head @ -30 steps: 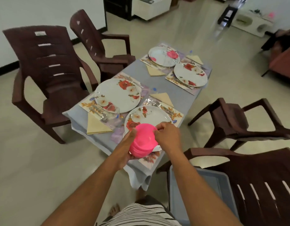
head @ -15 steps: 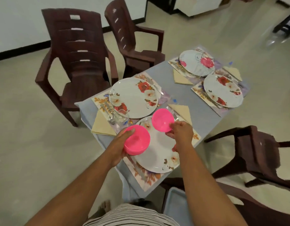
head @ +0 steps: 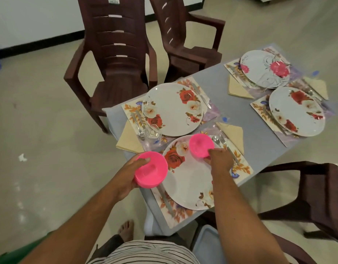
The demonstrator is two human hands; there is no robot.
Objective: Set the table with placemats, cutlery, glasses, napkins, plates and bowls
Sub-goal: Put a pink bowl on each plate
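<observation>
My left hand (head: pixel 126 176) grips a small stack of pink bowls (head: pixel 152 169) just left of the near floral plate (head: pixel 191 180). My right hand (head: pixel 219 161) pinches the rim of a single pink bowl (head: pixel 200 144), held tilted over the far edge of that plate. The plate lies on a floral placemat (head: pixel 240 168) with a knife (head: pixel 165 197) on its left and a fork and spoon (head: pixel 224 143) on its right. A beige napkin (head: pixel 233 133) sits beyond the cutlery.
The grey table (head: pixel 238 115) carries three more floral plates (head: pixel 174 108) (head: pixel 296 111) (head: pixel 263 68) on placemats, with napkins, cutlery and a clear glass (head: pixel 153 133). Brown plastic chairs (head: pixel 115 54) (head: pixel 314 199) stand on both sides. A grey bin (head: pixel 206 244) sits near my right elbow.
My right hand lifted one pink bowl off the stack and carried it forward over the near plate. My left hand keeps the remaining stack. The view shifted closer to the table.
</observation>
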